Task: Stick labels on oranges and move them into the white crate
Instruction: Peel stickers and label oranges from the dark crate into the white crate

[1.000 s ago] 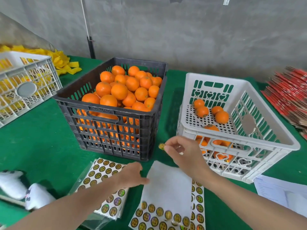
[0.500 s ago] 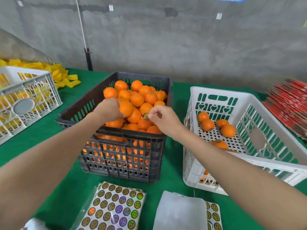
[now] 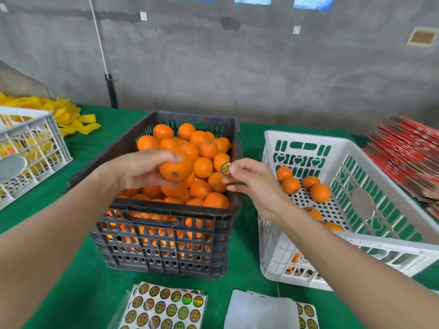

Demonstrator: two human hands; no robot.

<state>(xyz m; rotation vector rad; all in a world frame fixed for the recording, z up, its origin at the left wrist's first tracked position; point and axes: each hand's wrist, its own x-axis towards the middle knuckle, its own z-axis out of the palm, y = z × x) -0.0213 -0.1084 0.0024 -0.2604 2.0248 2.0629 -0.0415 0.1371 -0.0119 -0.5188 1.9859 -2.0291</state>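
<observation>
No wording, brand or number can be read anywhere in the scene. The round gold holographic stickers on the near sheet (image 3: 164, 307) carry a printed emblem too small and blurred to make out, as does the single round sticker (image 3: 225, 169) pinched at the right hand's fingertips (image 3: 234, 169). The white plastic crate (image 3: 306, 148) at right bears only heart-shaped cut-outs.

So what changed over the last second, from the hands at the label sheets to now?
The left hand left the label sheets, reached into the black crate and lifted an orange. The right hand carried the peeled label up beside that orange; it is not yet stuck on. Both crates and the oranges in the white crate stayed put.
</observation>
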